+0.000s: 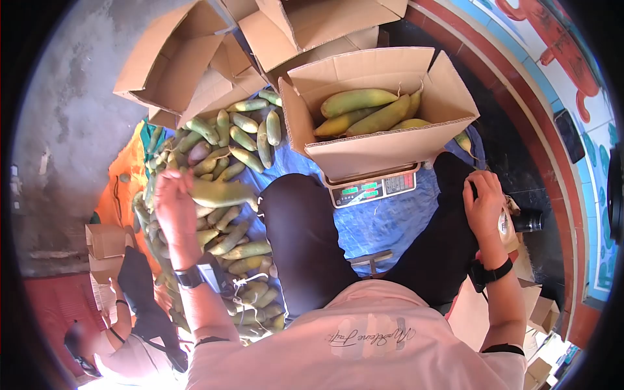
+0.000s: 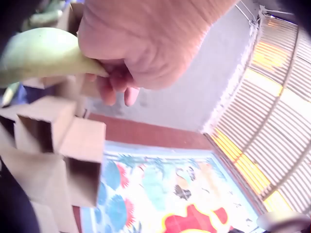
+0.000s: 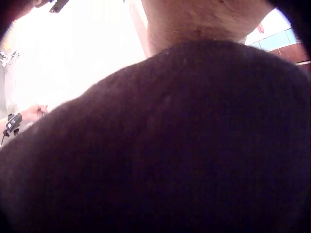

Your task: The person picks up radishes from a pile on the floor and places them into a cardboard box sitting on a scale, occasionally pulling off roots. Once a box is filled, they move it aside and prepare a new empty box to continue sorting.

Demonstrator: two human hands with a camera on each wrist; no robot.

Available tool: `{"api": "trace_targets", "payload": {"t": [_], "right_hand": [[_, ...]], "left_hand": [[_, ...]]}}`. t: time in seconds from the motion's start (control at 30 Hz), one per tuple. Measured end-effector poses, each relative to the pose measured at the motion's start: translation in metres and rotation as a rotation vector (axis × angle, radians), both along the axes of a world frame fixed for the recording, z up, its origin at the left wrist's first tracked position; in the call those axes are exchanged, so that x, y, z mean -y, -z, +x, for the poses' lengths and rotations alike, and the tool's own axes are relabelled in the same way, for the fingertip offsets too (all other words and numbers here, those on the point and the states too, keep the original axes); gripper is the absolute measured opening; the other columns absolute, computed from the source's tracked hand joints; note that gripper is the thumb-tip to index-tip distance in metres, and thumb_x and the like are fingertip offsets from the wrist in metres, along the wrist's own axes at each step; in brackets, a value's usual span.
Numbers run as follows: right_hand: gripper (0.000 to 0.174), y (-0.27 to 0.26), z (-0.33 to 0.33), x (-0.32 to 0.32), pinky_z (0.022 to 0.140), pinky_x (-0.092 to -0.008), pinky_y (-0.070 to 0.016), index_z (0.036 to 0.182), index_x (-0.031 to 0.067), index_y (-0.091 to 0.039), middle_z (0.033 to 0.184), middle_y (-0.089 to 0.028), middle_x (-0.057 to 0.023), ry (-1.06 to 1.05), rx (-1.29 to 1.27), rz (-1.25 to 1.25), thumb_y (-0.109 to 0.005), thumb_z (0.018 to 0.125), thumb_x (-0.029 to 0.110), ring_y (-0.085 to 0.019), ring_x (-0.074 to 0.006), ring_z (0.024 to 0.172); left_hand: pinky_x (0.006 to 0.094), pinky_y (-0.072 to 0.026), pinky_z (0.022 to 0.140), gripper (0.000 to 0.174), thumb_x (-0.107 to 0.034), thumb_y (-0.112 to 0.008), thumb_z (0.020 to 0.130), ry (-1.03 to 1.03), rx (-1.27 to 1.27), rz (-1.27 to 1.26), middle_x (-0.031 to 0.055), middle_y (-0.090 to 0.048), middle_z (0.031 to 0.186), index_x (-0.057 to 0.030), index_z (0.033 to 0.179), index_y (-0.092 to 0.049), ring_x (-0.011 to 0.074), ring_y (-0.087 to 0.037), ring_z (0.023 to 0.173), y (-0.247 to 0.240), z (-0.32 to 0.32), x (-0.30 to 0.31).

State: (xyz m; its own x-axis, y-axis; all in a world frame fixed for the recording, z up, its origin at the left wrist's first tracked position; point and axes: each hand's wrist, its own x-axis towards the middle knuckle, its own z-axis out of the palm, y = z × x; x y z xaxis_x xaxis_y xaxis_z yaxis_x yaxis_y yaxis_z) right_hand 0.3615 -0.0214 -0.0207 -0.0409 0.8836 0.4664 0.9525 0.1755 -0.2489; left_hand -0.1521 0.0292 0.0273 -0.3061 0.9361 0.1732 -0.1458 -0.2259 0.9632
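My left hand (image 1: 174, 207) grips one end of a pale green radish-like vegetable (image 1: 224, 194) above the heap at the left. In the left wrist view the fingers of the left hand (image 2: 138, 48) curl round the narrow tip of that vegetable (image 2: 41, 56). At the right, my right hand (image 1: 484, 201) lies by the dark-trousered knee (image 1: 455, 188), fingers loosely bent, with nothing seen in it. In the right wrist view dark cloth (image 3: 160, 136) hides most of the right hand. An open carton (image 1: 383, 149) with several large green vegetables (image 1: 361, 101) stands on a scale (image 1: 374, 190).
Many smaller green vegetables (image 1: 244, 140) lie heaped at the left on a blue tarp (image 1: 364, 227). Empty cartons (image 1: 156, 65) stand behind the heap. Another person (image 1: 117, 351) is at the lower left. A dark cylindrical object (image 1: 528, 221) lies beyond the right hand.
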Motion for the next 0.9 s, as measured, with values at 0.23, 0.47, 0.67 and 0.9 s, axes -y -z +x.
{"api": "trace_targets", "payload": {"t": [0.23, 0.47, 0.67, 0.9], "right_hand": [[0.010, 0.002, 0.010, 0.010, 0.071, -0.0384, -0.0435, 0.078, 0.0032, -0.056, 0.083, -0.057, -0.0089, 0.034, -0.075, 0.080, -0.063, 0.071, 0.003, -0.054, -0.0294, 0.080], [0.010, 0.009, 0.025, 0.015, 0.071, -0.0379, -0.0432, 0.078, 0.0039, -0.056, 0.083, -0.057, -0.0082, 0.045, -0.117, 0.080, -0.063, 0.071, 0.004, -0.054, -0.0291, 0.079], [0.009, 0.009, 0.030, 0.019, 0.071, -0.0380, -0.0431, 0.078, 0.0043, -0.057, 0.084, -0.058, -0.0077, 0.055, -0.146, 0.094, -0.063, 0.071, 0.004, -0.054, -0.0290, 0.079], [0.009, 0.011, 0.033, 0.021, 0.072, -0.0375, -0.0432, 0.078, 0.0041, -0.057, 0.085, -0.058, -0.0076, 0.070, -0.157, 0.104, -0.063, 0.071, 0.004, -0.054, -0.0288, 0.079]], "left_hand": [[0.0402, -0.0363, 0.095, 0.010, -0.002, -0.044, 0.088, 0.074, 0.125, 0.457, 0.0018, -0.041, 0.069, -0.0036, 0.084, -0.052, 0.0174, -0.046, 0.073, -0.104, 0.088, -0.029], [0.0379, -0.0430, 0.083, 0.009, 0.004, -0.045, 0.085, 0.193, 0.244, 0.495, 0.0074, -0.054, 0.071, -0.0022, 0.087, -0.052, 0.0258, -0.059, 0.077, -0.094, 0.181, -0.098], [0.0292, -0.0440, 0.068, 0.016, 0.006, -0.043, 0.082, 0.241, 0.316, 0.424, 0.0040, -0.046, 0.061, -0.0025, 0.077, -0.055, 0.0174, -0.049, 0.062, -0.079, 0.263, -0.120], [0.0359, -0.0450, 0.073, 0.013, 0.007, -0.042, 0.083, 0.237, 0.325, 0.421, 0.0065, -0.045, 0.066, -0.0014, 0.079, -0.051, 0.0190, -0.044, 0.064, -0.097, 0.285, -0.134]]}}
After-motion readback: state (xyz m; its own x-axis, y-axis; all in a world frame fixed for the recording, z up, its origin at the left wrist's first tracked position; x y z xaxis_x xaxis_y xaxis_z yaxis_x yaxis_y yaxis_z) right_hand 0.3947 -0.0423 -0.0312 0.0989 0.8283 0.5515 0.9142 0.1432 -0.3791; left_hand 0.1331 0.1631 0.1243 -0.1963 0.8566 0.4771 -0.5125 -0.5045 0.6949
